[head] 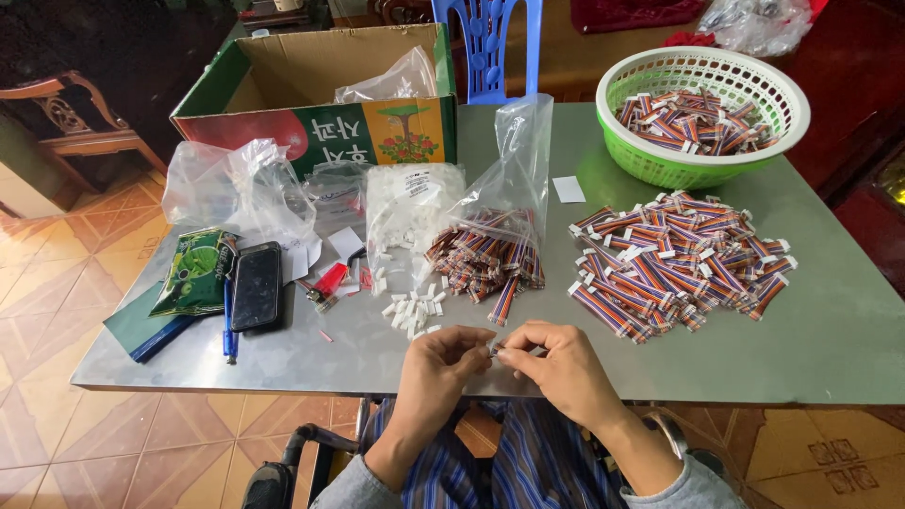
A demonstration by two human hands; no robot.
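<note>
Hands met at the near edge of the tabletop (811,330) — left hand (439,363) and right hand (556,363) both curled nearly closed, fingertips pinching one small connector piece (495,350) between them, too small to make out. Just beyond lay loose white plugs (413,309), an open bag (490,254) of striped cables, and a cable pile (674,264) further right.

I see a grey metal table (830,349), a green basket (702,168) at its far right corner, striped red, blue and white cable pieces (681,264) heaped along the right, small white connectors (413,309) mid-table, and a black phone (255,286) near the left edge
</note>
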